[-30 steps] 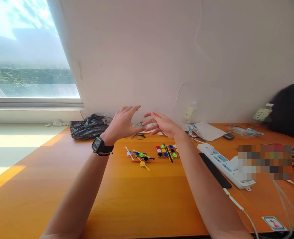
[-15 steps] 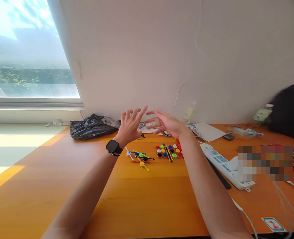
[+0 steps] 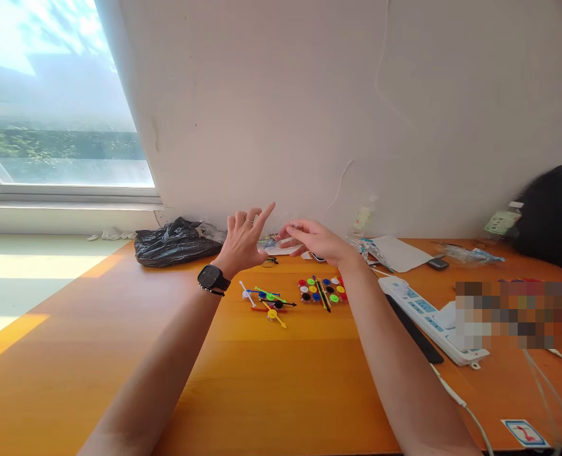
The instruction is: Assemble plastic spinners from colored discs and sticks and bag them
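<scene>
A: Where do we have room on the counter?

B: Nearest us, a sliver of its front edge shows at lower right, with a printed card lying close to it. Between our forearms, a broad stretch of wood runs forward to six spinner arrows, which lie overlapped near the middle: white, blue, green, black, red and yellow.

A: And to the sides?

B: On the left, wood reaches out to a pale sunlit surface. On the right we are tighter: a white power strip slants just beside the right forearm, a flat dark slab along its near side. Between that forearm and the arrows sit coloured discs in two clusters, slim sticks bundled between them.

A: How are we posed?

B: Both arms reach forward and up, fingertips facing each other across a gap. The left hand, a black smartwatch at its wrist, is released: index finger stretched upward, other fingers bent, thumb apart. The right hand bends inward, fingertips near the thumb; we cannot tell whether it grips something small.

A: Past that?

B: Partly hidden eyeglasses, a black plastic bag leftward, white paper rightward, and a labelled bottle near the wall.
</scene>
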The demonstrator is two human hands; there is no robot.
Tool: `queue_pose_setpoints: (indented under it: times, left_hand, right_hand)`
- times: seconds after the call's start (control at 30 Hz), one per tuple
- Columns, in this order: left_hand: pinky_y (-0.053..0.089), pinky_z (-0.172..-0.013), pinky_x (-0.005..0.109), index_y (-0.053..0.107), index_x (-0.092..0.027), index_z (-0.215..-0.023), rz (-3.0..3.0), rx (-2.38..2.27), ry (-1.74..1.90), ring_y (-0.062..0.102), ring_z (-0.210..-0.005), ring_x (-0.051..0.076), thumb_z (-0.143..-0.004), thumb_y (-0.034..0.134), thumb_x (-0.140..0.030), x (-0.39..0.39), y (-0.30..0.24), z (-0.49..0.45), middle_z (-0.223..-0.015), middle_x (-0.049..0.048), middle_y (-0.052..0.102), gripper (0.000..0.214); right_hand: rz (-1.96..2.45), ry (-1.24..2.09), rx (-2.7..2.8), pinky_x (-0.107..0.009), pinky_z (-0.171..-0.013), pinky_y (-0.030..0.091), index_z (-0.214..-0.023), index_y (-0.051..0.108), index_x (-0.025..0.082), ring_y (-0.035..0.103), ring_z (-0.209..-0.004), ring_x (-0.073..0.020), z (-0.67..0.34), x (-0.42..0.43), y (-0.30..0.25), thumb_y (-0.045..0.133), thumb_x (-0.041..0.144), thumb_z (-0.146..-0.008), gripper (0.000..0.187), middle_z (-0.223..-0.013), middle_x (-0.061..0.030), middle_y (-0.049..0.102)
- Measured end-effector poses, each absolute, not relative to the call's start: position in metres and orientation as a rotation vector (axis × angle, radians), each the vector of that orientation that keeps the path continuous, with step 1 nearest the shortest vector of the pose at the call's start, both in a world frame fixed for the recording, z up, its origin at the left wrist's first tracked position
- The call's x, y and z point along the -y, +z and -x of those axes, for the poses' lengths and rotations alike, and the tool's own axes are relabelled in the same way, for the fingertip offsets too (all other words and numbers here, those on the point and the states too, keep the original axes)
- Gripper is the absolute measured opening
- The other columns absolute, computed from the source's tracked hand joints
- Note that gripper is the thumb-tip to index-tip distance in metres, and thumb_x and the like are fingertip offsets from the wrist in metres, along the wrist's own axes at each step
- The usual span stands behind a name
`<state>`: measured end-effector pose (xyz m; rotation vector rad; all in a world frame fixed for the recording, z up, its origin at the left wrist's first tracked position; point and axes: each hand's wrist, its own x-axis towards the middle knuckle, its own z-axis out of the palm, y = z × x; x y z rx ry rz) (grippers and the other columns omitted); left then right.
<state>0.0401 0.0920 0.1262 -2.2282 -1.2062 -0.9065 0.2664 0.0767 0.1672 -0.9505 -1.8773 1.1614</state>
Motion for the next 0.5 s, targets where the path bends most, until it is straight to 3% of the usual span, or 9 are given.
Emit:
queue_pose_setpoints:
  times: [0.3, 0.5]
  left_hand:
    - [0.035, -0.097, 0.051, 0.011, -0.026, -0.169, 2.269, 1.210, -0.936, 0.042, -0.109, 0.036, -0.067, 0.069, -0.025, -0.0974, 0.1247, -0.0294, -0.138, 0.0144, 0.047, 0.117]
    - [0.025, -0.113, 0.059, 0.010, -0.023, -0.169, 2.285, 1.081, -0.984, 0.035, -0.133, 0.045, -0.068, 0.081, -0.049, -0.0905, 0.1321, -0.0350, -0.156, 0.0177, 0.039, 0.126]
  right_hand:
    - [1.030, 1.129, 1.894, -0.023, -0.060, 0.063, -0.114, 0.065, 0.028, 0.076, -0.104, -0.0243, -0.2666, -0.0747, 0.1691, 0.041, 0.058, -0.108, 0.038, -0.120, -0.0088, 0.076]
    - [1.114, 1.085, 1.874, -0.021, -0.059, 0.060, -0.115, 0.065, 0.027, 0.077, -0.098, -0.0219, -0.2653, -0.0725, 0.1721, 0.042, 0.056, -0.109, 0.038, -0.119, -0.0085, 0.077]
